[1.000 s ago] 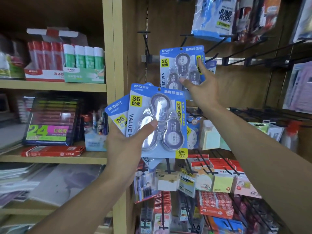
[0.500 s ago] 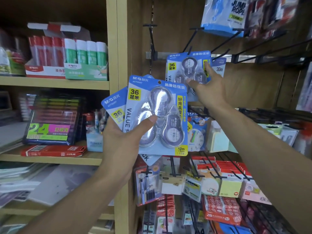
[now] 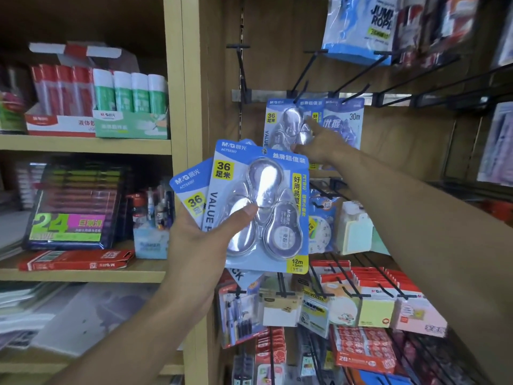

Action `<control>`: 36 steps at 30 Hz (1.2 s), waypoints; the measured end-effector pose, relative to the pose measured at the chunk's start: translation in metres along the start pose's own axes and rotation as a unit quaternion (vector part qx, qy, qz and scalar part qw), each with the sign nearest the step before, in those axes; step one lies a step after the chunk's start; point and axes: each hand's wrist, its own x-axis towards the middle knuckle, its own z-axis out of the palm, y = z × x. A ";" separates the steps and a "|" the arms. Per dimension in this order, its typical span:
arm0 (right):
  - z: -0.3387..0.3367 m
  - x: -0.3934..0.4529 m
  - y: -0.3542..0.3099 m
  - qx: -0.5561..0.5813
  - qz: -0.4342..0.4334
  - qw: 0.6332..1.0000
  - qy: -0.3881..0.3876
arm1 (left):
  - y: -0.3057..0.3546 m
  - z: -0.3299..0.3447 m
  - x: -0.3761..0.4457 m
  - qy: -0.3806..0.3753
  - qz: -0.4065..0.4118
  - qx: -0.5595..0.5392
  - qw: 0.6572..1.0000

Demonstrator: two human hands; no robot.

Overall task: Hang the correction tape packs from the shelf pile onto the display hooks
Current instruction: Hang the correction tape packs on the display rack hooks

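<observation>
A wooden display panel (image 3: 277, 65) carries black display hooks (image 3: 302, 70). Below their rail, the right hand (image 3: 322, 147) presses a correction tape pack (image 3: 288, 123) hanging upright from one hook, index finger extended, other fingers loosely curled; whether it grips the card cannot be told. Lower left of that hook, the left hand (image 3: 200, 240) grips a fan of packs (image 3: 261, 207), thumb across the front blister, long axes pointing up toward the hooks. The right hand is nearer them.
</observation>
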 end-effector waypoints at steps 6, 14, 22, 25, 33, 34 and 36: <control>-0.009 -0.050 0.014 0.078 -0.049 0.991 0.095 | -0.008 0.012 -0.003 0.000 -0.017 -0.015 1.000; -0.020 -0.186 0.006 0.281 -0.098 0.955 0.004 | -0.023 0.038 -0.010 0.068 -0.032 -0.075 0.994; 0.017 -0.233 0.023 0.080 -0.133 0.988 -0.028 | -0.033 0.062 -0.019 0.100 -0.066 -0.096 0.988; 0.018 -0.227 0.026 0.142 -0.129 0.981 -0.030 | -0.035 0.060 -0.020 0.108 -0.067 -0.096 0.987; 0.003 -0.217 0.017 0.313 -0.104 0.938 -0.111 | -0.028 0.052 -0.024 0.080 -0.067 -0.048 0.993; 0.002 -0.215 0.015 0.313 -0.107 0.938 -0.101 | -0.027 0.052 -0.024 0.077 -0.066 -0.044 0.994; 0.000 -0.210 0.010 0.299 -0.118 0.944 -0.072 | -0.024 0.054 -0.025 0.061 -0.066 -0.039 0.995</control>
